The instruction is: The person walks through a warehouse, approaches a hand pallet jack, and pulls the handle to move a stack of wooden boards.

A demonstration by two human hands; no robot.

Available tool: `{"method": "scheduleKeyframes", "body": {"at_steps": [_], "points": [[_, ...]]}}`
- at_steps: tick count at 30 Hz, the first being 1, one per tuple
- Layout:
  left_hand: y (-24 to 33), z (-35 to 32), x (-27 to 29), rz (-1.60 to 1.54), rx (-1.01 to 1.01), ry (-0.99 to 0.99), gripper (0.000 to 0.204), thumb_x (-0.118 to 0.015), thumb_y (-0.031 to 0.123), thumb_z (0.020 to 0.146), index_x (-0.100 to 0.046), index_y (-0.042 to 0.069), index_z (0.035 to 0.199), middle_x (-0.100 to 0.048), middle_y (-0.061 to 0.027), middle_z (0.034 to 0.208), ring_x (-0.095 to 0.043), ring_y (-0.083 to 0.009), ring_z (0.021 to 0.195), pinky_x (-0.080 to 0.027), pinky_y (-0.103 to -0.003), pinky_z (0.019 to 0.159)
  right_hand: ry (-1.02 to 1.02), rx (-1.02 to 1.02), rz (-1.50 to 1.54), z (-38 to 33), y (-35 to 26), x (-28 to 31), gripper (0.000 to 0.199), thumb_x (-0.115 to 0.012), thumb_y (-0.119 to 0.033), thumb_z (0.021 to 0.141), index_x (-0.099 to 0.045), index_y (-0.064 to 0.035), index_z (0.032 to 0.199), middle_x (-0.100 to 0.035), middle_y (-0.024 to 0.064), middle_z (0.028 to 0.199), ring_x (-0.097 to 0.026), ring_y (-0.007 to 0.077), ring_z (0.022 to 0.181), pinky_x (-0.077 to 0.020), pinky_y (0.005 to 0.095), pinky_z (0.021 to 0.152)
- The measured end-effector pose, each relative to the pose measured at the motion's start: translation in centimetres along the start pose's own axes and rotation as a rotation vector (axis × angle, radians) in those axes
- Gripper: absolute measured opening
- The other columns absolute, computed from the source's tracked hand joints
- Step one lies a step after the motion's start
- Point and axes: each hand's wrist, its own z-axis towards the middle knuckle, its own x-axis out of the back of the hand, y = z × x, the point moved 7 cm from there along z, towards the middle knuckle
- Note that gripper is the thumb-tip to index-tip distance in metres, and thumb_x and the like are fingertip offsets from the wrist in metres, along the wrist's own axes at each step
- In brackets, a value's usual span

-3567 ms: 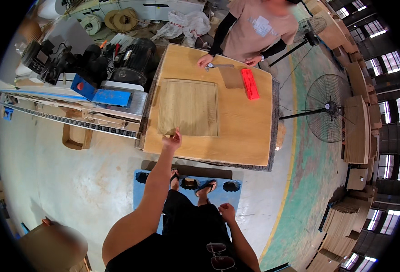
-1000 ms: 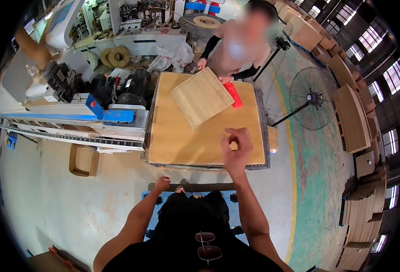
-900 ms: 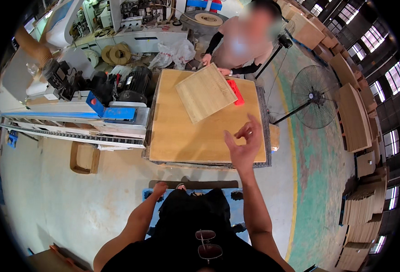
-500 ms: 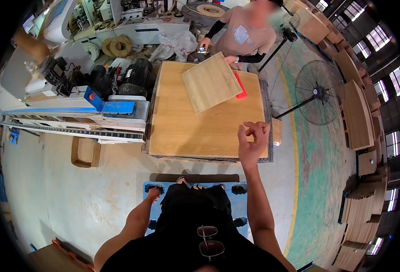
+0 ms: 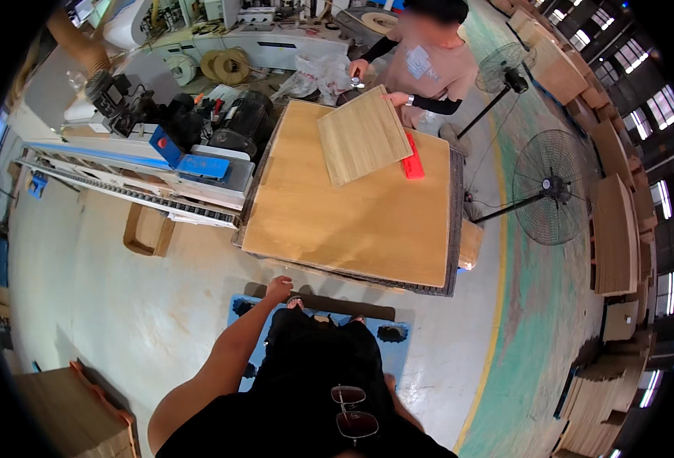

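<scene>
My left hand [image 5: 279,288] hangs in front of the near edge of a wood-topped table [image 5: 314,229], its fingers loosely apart and nothing in them. Down by my right side, my right hand [image 5: 390,382] shows only in part, and its fingers are hidden. Across the table a person [image 5: 428,65] tilts a light wooden panel [image 5: 363,141] with one hand. The person's other hand holds a small shiny metal tool [image 5: 357,81]. A red, long, flat piece [image 5: 413,159] lies beside the panel's right edge.
I stand on a blue pallet [image 5: 321,309]. Left of the table runs a machine with a black motor [image 5: 244,122] and a chain conveyor [image 5: 146,202]. A wooden box [image 5: 150,229] sits on the floor. At right are a pedestal fan [image 5: 554,187] and stacked boards [image 5: 614,233].
My right hand has dropped from above the table's near right corner to my side. My left hand has moved forward and slightly right. The view has turned a little.
</scene>
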Motion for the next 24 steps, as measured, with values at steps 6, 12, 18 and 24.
{"method": "scheduleKeyframes", "body": {"at_steps": [6, 12, 18, 24], "points": [[-1.8, -4.2, -5.8, 0.763, -0.231, -0.252, 0.017, -0.062, 0.023, 0.075, -0.075, 0.014, 0.083, -0.072, -0.0111, 0.087, -0.069, -0.0300, 0.085, -0.055, -0.045, 0.076, -0.153, -0.470, 0.285, -4.3, 4.9, 2.2, 0.035, -0.050, -0.035, 0.090, -0.064, -0.0063, 0.076, -0.065, 0.0151, 0.074, -0.065, 0.0301, 0.074, -0.0483, 0.0476, 0.064], [-7.2, -11.3, -7.1, 0.365, 0.165, -0.002, 0.032, -0.065, 0.037, 0.077, -0.074, 0.018, 0.101, -0.071, -0.0154, 0.099, -0.069, -0.0308, 0.092, -0.055, -0.043, 0.081, -0.180, -0.156, 0.191, 4.5, 4.0, 5.5, 0.031, -0.051, -0.031, 0.087, -0.066, -0.0068, 0.075, -0.065, 0.0140, 0.070, -0.064, 0.0296, 0.066, -0.0472, 0.0485, 0.059], [3.3, -13.9, -15.0, 0.432, -0.016, 0.009, 0.036, -0.065, 0.037, 0.078, -0.070, 0.018, 0.108, -0.071, -0.0108, 0.103, -0.067, -0.0316, 0.098, -0.052, -0.043, 0.087, 0.034, 0.193, -0.052, 24.7, 0.6, 17.0, 0.021, -0.061, -0.028, 0.079, -0.070, -0.0091, 0.082, -0.070, 0.0162, 0.088, -0.069, 0.0326, 0.081, -0.0550, 0.0454, 0.069], [1.1, -16.0, -16.8, 0.422, 0.047, 0.138, 0.035, -0.063, 0.034, 0.078, -0.071, 0.018, 0.107, -0.071, -0.0095, 0.106, -0.066, -0.0302, 0.101, -0.051, -0.042, 0.091, 0.253, 0.053, 0.268, 31.5, -11.3, 32.0, 0.027, -0.065, -0.028, 0.077, -0.068, -0.0064, 0.093, -0.071, 0.0169, 0.083, -0.069, 0.0364, 0.083, -0.0547, 0.0443, 0.073]]}}
